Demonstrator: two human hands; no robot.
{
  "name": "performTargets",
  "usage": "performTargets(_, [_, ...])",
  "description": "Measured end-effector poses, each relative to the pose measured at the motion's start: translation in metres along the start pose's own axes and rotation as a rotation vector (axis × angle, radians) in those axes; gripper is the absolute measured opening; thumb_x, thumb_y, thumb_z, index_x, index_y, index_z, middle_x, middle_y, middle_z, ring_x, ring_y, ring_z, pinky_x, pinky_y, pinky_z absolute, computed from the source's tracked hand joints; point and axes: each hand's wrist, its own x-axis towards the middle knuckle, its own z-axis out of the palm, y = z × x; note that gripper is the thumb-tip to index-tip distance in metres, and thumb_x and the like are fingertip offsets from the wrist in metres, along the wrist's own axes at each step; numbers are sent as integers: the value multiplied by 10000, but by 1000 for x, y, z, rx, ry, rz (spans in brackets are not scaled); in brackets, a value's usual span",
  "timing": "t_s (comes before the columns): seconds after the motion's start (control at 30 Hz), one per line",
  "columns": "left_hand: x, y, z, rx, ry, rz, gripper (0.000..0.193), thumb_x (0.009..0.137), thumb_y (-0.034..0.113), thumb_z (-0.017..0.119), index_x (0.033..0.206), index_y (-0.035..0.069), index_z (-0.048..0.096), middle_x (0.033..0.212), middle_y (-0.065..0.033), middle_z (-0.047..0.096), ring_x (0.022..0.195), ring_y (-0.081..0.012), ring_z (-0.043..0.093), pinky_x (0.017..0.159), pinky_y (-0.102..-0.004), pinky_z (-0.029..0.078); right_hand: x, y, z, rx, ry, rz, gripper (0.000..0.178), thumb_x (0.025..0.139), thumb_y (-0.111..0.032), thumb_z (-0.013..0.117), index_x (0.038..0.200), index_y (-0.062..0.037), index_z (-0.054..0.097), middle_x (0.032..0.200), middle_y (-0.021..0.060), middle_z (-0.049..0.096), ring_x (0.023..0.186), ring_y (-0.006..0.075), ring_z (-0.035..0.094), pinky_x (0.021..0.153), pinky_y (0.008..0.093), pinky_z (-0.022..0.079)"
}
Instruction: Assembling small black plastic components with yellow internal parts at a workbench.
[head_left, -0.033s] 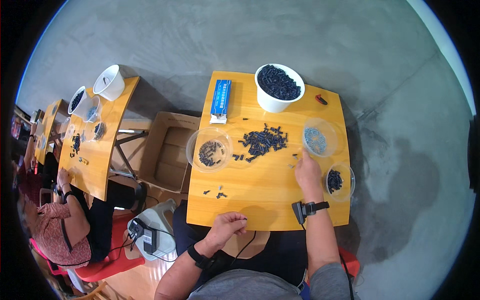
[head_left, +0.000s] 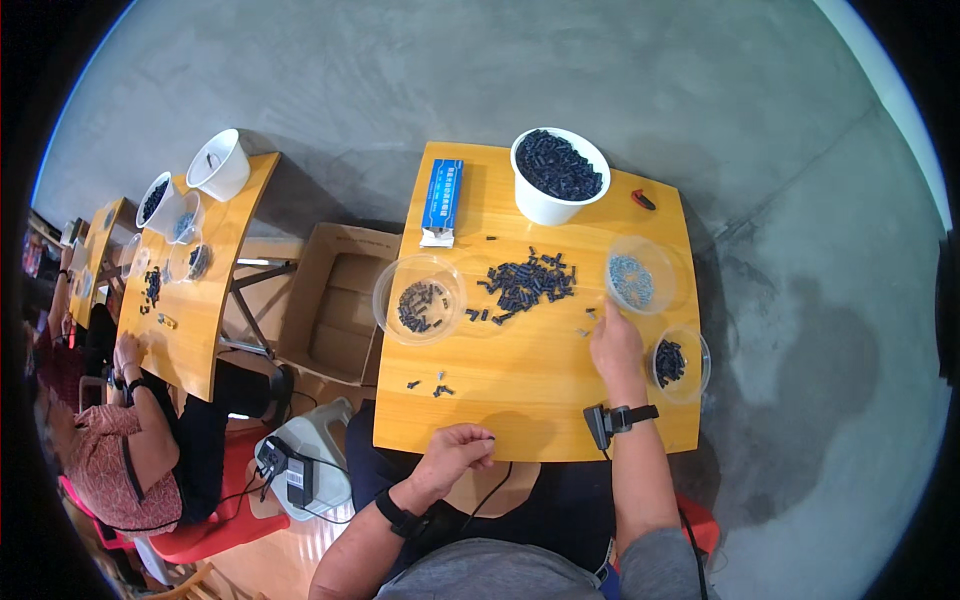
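Note:
My left hand (head_left: 457,460) is over the table's near edge, its fingers closed in a pinch. A small dark piece shows at the fingertips, too small to name. My right hand (head_left: 616,345) reaches forward with the index finger stretched out to the near rim of a clear round tub (head_left: 631,281) of small silvery screws. Its other fingers are partly hidden beneath it. A few loose screws (head_left: 584,333) lie left of this hand. To its right, a smaller clear tub (head_left: 669,362) contains black pieces. A pile of short black plastic pieces (head_left: 528,284) lies mid-table.
A clear tub (head_left: 419,299) with some assembled-looking pieces stands at the left. Farther back are a blue box (head_left: 442,202), a white bucket (head_left: 546,208) full of black pieces and a red-black clip (head_left: 643,200). A cardboard box (head_left: 335,300) is on the floor; another person works further left.

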Motion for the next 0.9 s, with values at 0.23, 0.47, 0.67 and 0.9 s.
performTargets(0.23, [6, 2, -4, 4, -24, 24, 114, 876, 76, 589, 955, -6, 594, 801, -55, 615, 684, -139, 610, 643, -245, 500, 2, 4, 8, 93, 115, -131, 213, 836, -154, 568, 1013, -42, 609, 883, 160, 637, 826, 349, 611, 706, 450, 484])
performTargets(0.47, [7, 0, -1, 17, -5, 17, 130, 867, 66, 590, 965, -18, 607, 809, -48, 619, 674, -119, 610, 627, -227, 494, 5, 13, 18, 85, 74, -140, 119, 823, -145, 575, 885, -50, 610, 827, 151, 624, 784, 340, 606, 682, 443, 478])
performTargets(0.67, [9, -1, -1, 40, 1, 26, 120, 877, 79, 583, 956, -11, 598, 789, -57, 612, 676, -138, 602, 635, -243, 493, 2, 15, 16, 184, 103, -185, 87, 824, -125, 560, 846, -45, 587, 814, 151, 618, 774, 352, 598, 679, 449, 470])
performTargets(0.9, [10, -1, -2, 30, 11, 20, 111, 877, 73, 581, 953, -7, 596, 789, -58, 611, 671, -141, 605, 628, -245, 494, -4, 14, 7, 150, 25, -129, 72, 826, -105, 553, 843, -37, 569, 843, 167, 609, 793, 366, 586, 686, 455, 463])
